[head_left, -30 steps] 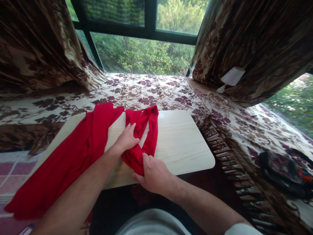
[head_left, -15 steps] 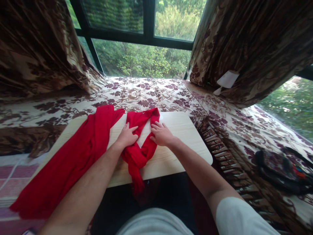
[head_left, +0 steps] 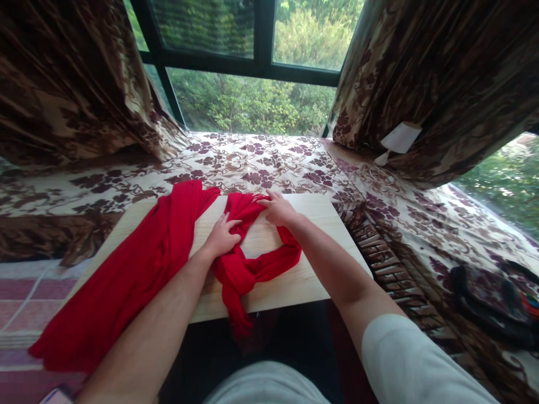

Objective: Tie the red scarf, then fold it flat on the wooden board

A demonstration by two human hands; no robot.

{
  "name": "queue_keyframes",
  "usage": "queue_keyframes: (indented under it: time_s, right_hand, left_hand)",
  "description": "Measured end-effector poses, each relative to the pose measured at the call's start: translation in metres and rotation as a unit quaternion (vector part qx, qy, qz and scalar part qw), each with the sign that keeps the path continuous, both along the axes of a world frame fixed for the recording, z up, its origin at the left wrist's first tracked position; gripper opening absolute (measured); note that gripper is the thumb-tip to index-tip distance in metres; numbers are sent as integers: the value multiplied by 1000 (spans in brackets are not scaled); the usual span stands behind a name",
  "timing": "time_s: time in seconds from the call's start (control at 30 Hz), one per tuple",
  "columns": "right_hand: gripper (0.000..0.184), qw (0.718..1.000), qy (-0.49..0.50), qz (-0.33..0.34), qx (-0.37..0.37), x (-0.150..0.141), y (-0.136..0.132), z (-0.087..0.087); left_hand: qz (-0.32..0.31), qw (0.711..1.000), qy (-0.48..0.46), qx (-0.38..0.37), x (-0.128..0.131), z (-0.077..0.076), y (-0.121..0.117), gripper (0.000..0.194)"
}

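A red scarf [head_left: 273,265] with a fringed end lies in a loop on a small wooden table [head_left: 311,275]; its fringe hangs over the near edge. My left hand [head_left: 223,235] rests with fingers apart on the loop's left side. At the far side of the loop, my right hand [head_left: 278,209] touches the cloth with its fingers stretched out to the left; its thumb is hard to see. To the left, a long folded stretch of red cloth [head_left: 138,255] runs off the table; whether it joins the loop I cannot tell.
Behind the table is a ledge covered in floral cloth [head_left: 256,160], below a window. A small white lamp [head_left: 400,138] stands at the back right. A dark bag [head_left: 488,303] lies at right. A phone-like object [head_left: 56,396] shows at bottom left.
My right hand has moved from the loop's right side to its far side. The loop has widened, its right side spreading to the right. My left hand stays on the left side.
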State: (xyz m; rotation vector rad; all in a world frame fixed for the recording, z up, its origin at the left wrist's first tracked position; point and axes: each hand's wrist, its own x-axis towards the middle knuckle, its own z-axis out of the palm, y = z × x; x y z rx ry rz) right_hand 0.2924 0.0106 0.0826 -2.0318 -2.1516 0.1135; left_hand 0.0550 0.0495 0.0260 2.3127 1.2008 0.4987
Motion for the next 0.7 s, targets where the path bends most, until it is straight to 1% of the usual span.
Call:
queue_keyframes:
  time_s: [0.03, 0.07, 0.17, 0.2, 0.23, 0.27, 0.3, 0.37, 0.4, 0.47, 0.53, 0.57, 0.63, 0.67, 0.7]
  right_hand:
    - [63, 999, 24, 0, -26, 3, 10, -2]
    - [61, 997, 52, 6, -54, 5, 19, -4]
    - [44, 980, 142, 46, -128, 11, 31, -7]
    - [44, 974, 174, 57, -136, 13, 32, -8]
    - [46, 967, 211, 61, -128, 16, 31, -9]
    - [49, 961, 249, 57, -106, 21, 29, -11]
    - [53, 954, 287, 39, -71, 26, 26, -14]
    - [55, 929, 367, -39, 4, 41, 18, -23]
    - [51, 916, 388, -92, 36, 49, 12, -29]
    - [36, 894, 391, -200, 87, 65, -3, -43]
    - [28, 884, 361, -269, 127, 77, -19, -56]
    - [28, 880, 355, -281, 143, 81, -27, -62]
    - [30, 880, 349, -274, 171, 84, -39, -70]
    - [30, 883, 342, -266, 178, 83, -42, -72]
    - [29, 890, 331, -257, 180, 82, -45, -73]
  left_hand:
    - [9, 1000, 2, 7, 1, -2, 0, 64]
    - [20, 1000, 5, 15, 2, -3, 1, 68]
    - [49, 998, 9, 28, 4, -7, 1, 77]
    - [49, 998, 8, 25, 4, -7, 1, 78]
    - [45, 999, 6, 19, 3, -7, 0, 77]
    - [37, 999, 3, 10, 1, -7, 0, 75]
    - [30, 1000, 1, -1, -1, -6, 0, 72]
    - [12, 1000, -12, -23, -5, -4, 2, 64]
    - [1, 999, -26, -32, -8, -2, 4, 61]
    - [-10, 997, -69, -41, -10, 3, 12, 55]
    - [1, 994, -109, -14, -7, 11, 24, 49]
    - [9, 993, -116, 14, -3, 14, 31, 47]
    - [8, 993, -91, 76, 10, 21, 47, 44]
    - [-3, 994, -61, 92, 18, 23, 55, 43]
    - [-11, 995, -28, 91, 28, 24, 64, 42]
